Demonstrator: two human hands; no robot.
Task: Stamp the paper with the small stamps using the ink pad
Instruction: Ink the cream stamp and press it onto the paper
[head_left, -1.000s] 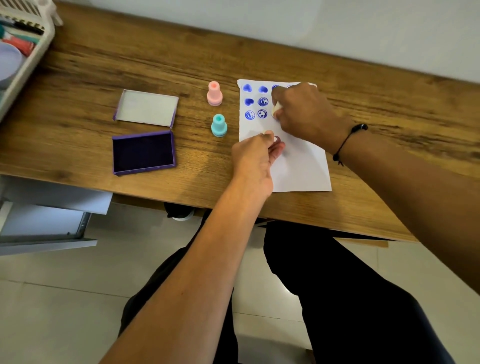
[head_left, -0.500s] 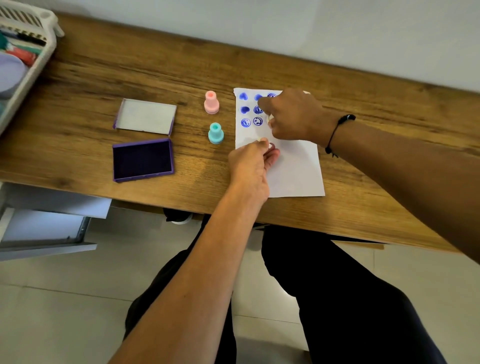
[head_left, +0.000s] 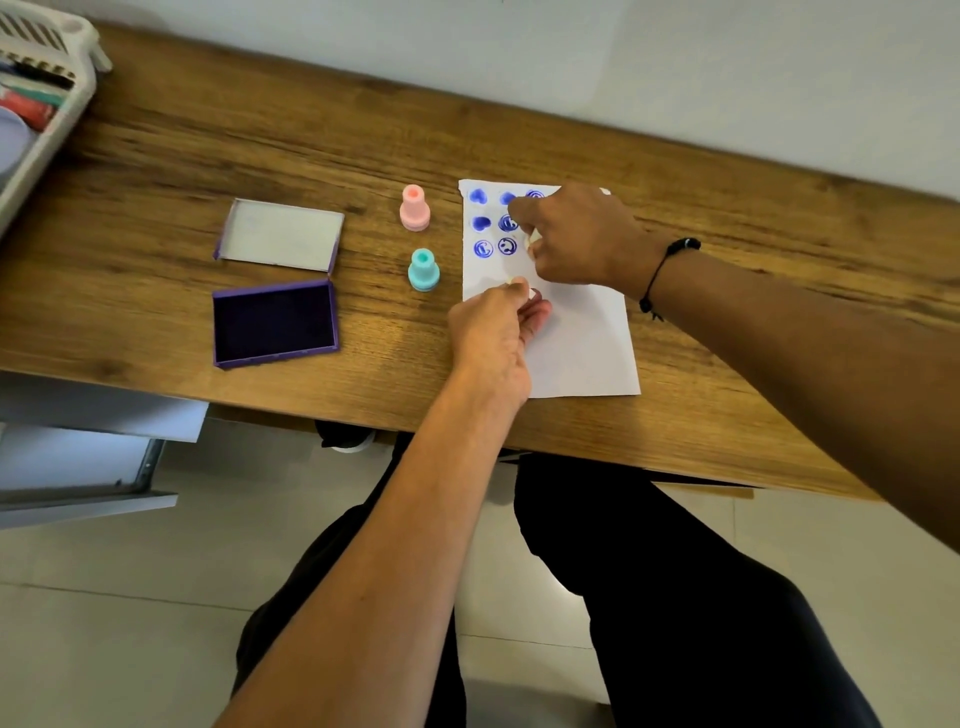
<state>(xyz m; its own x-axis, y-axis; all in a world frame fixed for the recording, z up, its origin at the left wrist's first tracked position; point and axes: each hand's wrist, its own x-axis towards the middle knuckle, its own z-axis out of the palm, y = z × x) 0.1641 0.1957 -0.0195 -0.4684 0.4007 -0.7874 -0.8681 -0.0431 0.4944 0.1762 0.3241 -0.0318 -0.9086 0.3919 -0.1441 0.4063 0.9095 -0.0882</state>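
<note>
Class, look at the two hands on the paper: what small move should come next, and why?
Probably lift the right hand straight up to show the new print. It is closed low on the paper beside the blue prints, with something pale inside, likely a stamp, while the left hand pins the sheet.

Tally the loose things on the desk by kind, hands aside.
Free-standing stamps: 2, pink stamp and teal stamp
Ink pad: 1
Ink pad lid: 1
Paper: 1
Total: 5
</note>
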